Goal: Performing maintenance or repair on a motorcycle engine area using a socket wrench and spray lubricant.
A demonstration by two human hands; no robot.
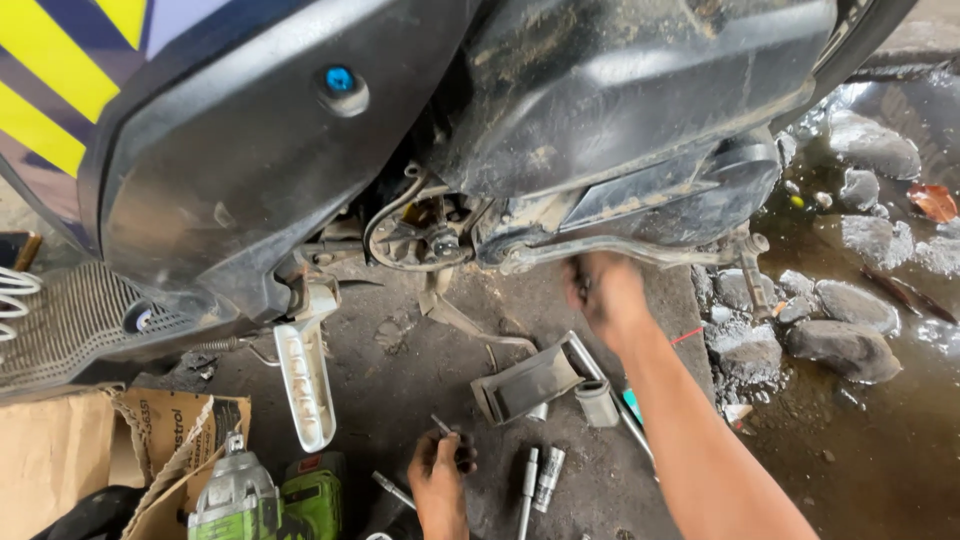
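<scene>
- My left hand (pixel 440 480), low in the frame, rests on the stained concrete floor (pixel 400 370) with its fingers curled around a small dark metal tool bit (pixel 445 428).
- Just right of it lie two slim silver socket extensions (pixel 540 478) side by side on the concrete; another thin metal bit (pixel 392 489) lies to its left.
- At the bottom left stands a green and grey cordless impact wrench (pixel 262 500), next to a torn brown cardboard box (pixel 150 440).
- A grey folded metal bracket (pixel 525 385) sits on the floor between my two hands, with a small grey cylindrical socket (pixel 597 403) touching its right end.
- My right hand (pixel 605 295) reaches up under the scooter at the dirty grey metal stand bar (pixel 600 250); it is blurred, so I cannot tell how its fingers are set.
- A pale silver fold-down footrest (pixel 305 375) hangs from the frame on the left.
- Above all this looms the black plastic scooter body panel (pixel 240 150).
- Far right, grey stones (pixel 845 345) lie in wet mud.
</scene>
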